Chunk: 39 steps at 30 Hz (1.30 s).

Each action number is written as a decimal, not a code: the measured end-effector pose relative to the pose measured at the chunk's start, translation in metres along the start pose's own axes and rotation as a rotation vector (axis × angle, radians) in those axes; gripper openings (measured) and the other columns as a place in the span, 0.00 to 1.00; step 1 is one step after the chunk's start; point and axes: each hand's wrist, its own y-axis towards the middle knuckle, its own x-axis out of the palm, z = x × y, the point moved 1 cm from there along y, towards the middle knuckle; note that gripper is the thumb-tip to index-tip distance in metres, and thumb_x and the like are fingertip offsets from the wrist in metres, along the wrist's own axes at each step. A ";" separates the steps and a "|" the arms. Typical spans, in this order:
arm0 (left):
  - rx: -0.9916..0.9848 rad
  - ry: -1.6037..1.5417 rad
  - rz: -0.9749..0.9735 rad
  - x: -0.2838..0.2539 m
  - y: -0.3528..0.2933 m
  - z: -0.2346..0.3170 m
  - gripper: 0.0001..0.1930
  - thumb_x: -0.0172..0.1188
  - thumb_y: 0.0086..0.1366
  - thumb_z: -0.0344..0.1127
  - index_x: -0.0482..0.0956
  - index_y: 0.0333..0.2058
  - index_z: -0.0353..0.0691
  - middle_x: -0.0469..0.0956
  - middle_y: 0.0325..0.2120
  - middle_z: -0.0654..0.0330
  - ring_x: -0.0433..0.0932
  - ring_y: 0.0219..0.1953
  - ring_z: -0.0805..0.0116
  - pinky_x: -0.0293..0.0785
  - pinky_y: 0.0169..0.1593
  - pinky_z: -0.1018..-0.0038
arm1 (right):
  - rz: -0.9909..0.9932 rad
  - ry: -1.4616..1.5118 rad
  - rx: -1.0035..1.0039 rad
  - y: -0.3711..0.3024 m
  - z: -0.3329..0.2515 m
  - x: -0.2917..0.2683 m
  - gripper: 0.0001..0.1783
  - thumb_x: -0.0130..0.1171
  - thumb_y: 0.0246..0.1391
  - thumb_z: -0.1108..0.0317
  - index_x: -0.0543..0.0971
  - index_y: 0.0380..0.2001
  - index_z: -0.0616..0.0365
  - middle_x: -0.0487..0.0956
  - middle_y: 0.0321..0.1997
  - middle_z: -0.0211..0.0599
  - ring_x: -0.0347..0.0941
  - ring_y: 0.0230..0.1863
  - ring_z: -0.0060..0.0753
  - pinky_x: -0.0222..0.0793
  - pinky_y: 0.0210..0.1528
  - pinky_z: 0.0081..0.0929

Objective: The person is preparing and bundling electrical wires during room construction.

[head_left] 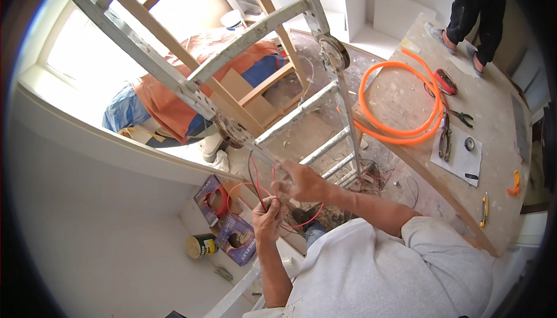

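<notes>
My left hand (267, 219) is closed in a pinch around thin electrical wires (255, 180), a red one and a dark one. Just above and to the right, my right hand (304, 184) has its fingers closed on a red strand, slightly smeared by motion. Both hands are in front of a paint-spattered folding ladder (299, 112). Below them, red wire loops down toward two purple cardboard boxes (237, 240) on the floor; a coil of red wire (217, 201) shows in one.
On the board table (406, 106) at right lie an orange conduit coil (400, 138), pliers (445, 141), a red meter (446, 81), black tape (469, 143) and a yellow cutter (484, 209). A person (478, 13) in dark trousers stands at its far end. A tin (201, 246) sits by the wall.
</notes>
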 end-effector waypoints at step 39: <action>0.080 0.198 -0.044 0.025 0.000 -0.047 0.13 0.59 0.67 0.37 0.80 0.42 0.30 0.68 0.15 0.70 0.59 0.15 0.84 0.52 0.18 0.83 | 0.321 0.638 0.439 -0.031 0.046 -0.051 0.16 0.56 0.62 0.62 0.82 0.32 0.65 0.83 0.28 0.35 0.73 0.25 0.16 0.70 0.29 0.17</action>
